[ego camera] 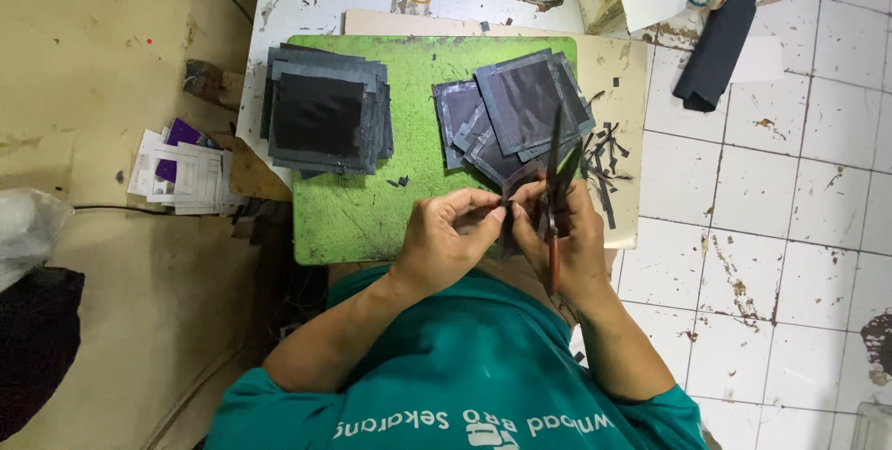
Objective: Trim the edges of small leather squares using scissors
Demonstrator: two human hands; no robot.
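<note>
A small dark piece [517, 192] sits between both hands, just above the near edge of the green mat [372, 218]. The left hand [446, 241] pinches its left edge with thumb and fingertips, the rest of the hand curled beneath. The right hand [567, 236] closes around scissors [556, 199], whose blades point up and away from the body and lie against the piece (whether they bite into it I cannot tell). Just beyond the hands lies a loose fan of grey-bordered dark squares [520, 111]; thin black strips [604, 167] scatter to its right. A neat stack [321, 116] of similar squares rests well apart on the mat's left side.
</note>
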